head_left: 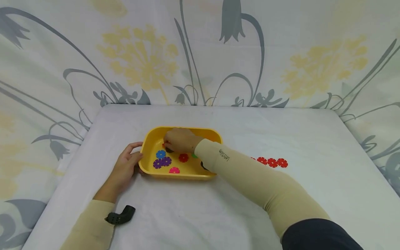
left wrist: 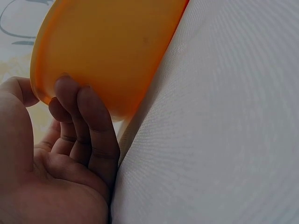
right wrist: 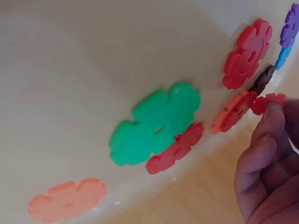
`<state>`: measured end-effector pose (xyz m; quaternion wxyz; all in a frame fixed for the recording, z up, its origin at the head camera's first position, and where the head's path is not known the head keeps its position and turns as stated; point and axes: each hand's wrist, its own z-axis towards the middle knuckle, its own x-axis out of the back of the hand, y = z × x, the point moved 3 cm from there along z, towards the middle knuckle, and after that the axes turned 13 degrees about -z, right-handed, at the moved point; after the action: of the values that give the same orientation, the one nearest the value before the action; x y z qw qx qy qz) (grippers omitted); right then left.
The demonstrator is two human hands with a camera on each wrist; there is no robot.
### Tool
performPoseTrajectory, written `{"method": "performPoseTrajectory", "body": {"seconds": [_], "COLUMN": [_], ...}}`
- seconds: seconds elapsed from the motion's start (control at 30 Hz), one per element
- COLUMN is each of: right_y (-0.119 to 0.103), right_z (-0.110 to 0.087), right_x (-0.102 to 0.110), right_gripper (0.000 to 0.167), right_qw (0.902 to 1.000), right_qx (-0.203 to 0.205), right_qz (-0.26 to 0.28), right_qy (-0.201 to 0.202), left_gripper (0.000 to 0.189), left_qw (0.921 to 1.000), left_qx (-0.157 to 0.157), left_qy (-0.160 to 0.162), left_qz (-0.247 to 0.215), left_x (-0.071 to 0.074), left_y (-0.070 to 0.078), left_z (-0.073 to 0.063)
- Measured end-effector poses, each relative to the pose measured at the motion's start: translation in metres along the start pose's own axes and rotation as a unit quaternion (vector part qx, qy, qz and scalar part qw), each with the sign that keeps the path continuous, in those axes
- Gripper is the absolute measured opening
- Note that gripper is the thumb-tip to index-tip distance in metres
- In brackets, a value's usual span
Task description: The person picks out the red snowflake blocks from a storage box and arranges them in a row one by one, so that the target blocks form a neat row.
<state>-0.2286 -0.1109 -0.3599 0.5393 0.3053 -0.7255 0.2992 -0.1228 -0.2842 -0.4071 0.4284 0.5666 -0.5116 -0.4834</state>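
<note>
A shallow yellow tray (head_left: pixel 181 176) sits on the white table with flower-shaped plastic pieces scattered inside. My left hand (head_left: pixel 125 166) holds its left end, thumb at the rim and fingers against the outer wall. Inside the tray, my right hand (head_left: pixel 179 139) pinches a red flower piece (right wrist: pixel 258 106) between thumb and finger. Close to those fingertips lie a black piece (right wrist: pixel 263 80) and an orange one (right wrist: pixel 224 116). Blue (head_left: pixel 160 154), purple (head_left: pixel 166 161), red (head_left: pixel 183 158) and pink (head_left: pixel 174 170) pieces are around it. A green piece (right wrist: pixel 156 126) shows best in the right wrist view.
Right of the tray, a row of red flower pieces (head_left: pixel 273 163) lies on the white tabletop (head_left: pixel 312 194), its left end hidden by my right sleeve (head_left: pixel 250 177). Floral-printed cloth (head_left: pixel 203 52) stands behind the table.
</note>
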Motion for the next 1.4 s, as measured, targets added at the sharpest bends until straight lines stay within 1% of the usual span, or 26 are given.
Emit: {"method": "performPoseTrajectory", "body": {"seconds": [0.07, 0.23, 0.3, 0.37, 0.43, 0.5, 0.6, 0.7, 0.77, 0.83, 0.9, 1.0, 1.07, 1.17, 1.23, 1.27, 1.4], "right_y": [-0.002, -0.009, -0.013, -0.015, -0.015, -0.012, -0.002, 0.015, 0.029, 0.046, 0.064, 0.094, 0.113, 0.137, 0.151, 0.158, 0.181], "right_z": [0.001, -0.002, -0.007, -0.018, -0.035, -0.055, -0.088, -0.121, -0.143, -0.166, -0.189, -0.223, -0.243, -0.269, -0.283, -0.288, -0.304], "right_x": [0.001, 0.007, 0.018, 0.034, 0.053, 0.071, 0.091, 0.101, 0.101, 0.097, 0.089, 0.07, 0.057, 0.037, 0.024, 0.018, -0.005], "right_gripper": [0.026, 0.021, 0.02, 0.022, 0.023, 0.022, 0.02, 0.017, 0.015, 0.013, 0.01, 0.009, 0.01, 0.01, 0.011, 0.012, 0.017], "right_qw": [0.9999, 0.9969, 0.9965, 0.9965, 0.995, 0.9902, 0.9779, 0.9628, 0.953, 0.942, 0.9313, 0.9182, 0.9147, 0.915, 0.9169, 0.9184, 0.9246], "right_qx": [-0.005, -0.012, -0.013, -0.004, 0.008, 0.02, 0.032, 0.031, 0.023, 0.008, -0.014, -0.064, -0.106, -0.173, -0.216, -0.232, -0.28], "right_qz": [-0.013, -0.076, -0.076, -0.053, -0.016, 0.023, 0.066, 0.079, 0.077, 0.074, 0.069, 0.062, 0.058, 0.058, 0.061, 0.063, 0.074], "right_qy": [0.006, 0.019, 0.032, 0.064, 0.098, 0.136, 0.196, 0.256, 0.292, 0.327, 0.357, 0.386, 0.386, 0.36, 0.33, 0.315, 0.248], "left_gripper": [0.041, 0.041, 0.041, 0.041, 0.041, 0.041, 0.041, 0.041, 0.042, 0.042, 0.043, 0.043, 0.044, 0.044, 0.044, 0.044, 0.045], "left_qw": [1.0, 0.9999, 0.9999, 0.9998, 0.9998, 0.9998, 0.9998, 0.9998, 0.9998, 0.9997, 0.9994, 0.9991, 0.999, 0.9991, 0.9991, 0.9991, 0.9991], "left_qx": [0.002, 0.009, 0.009, 0.007, 0.002, 0.0, -0.002, -0.003, -0.004, -0.004, -0.004, -0.005, -0.007, -0.009, -0.005, -0.003, 0.002], "left_qy": [0.002, 0.002, 0.002, 0.003, 0.002, 0.0, -0.001, 0.0, -0.001, -0.002, -0.002, -0.004, -0.005, -0.005, -0.004, -0.003, 0.0], "left_qz": [0.002, 0.007, 0.012, 0.016, 0.018, 0.019, 0.019, 0.019, 0.019, 0.024, 0.033, 0.043, 0.044, 0.042, 0.041, 0.041, 0.043], "left_x": [0.001, 0.0, 0.0, 0.0, 0.0, 0.0, 0.0, 0.0, 0.001, 0.001, 0.002, 0.004, 0.005, 0.005, 0.005, 0.004, 0.004], "left_y": [0.0, -0.001, -0.001, 0.0, 0.001, 0.002, 0.001, 0.0, 0.0, 0.0, 0.001, 0.0, 0.0, 0.001, 0.002, 0.002, 0.001], "left_z": [0.0, -0.001, -0.001, 0.0, 0.0, 0.0, 0.0, 0.0, 0.0, 0.001, 0.001, 0.001, 0.001, 0.001, 0.002, 0.001, 0.001]}}
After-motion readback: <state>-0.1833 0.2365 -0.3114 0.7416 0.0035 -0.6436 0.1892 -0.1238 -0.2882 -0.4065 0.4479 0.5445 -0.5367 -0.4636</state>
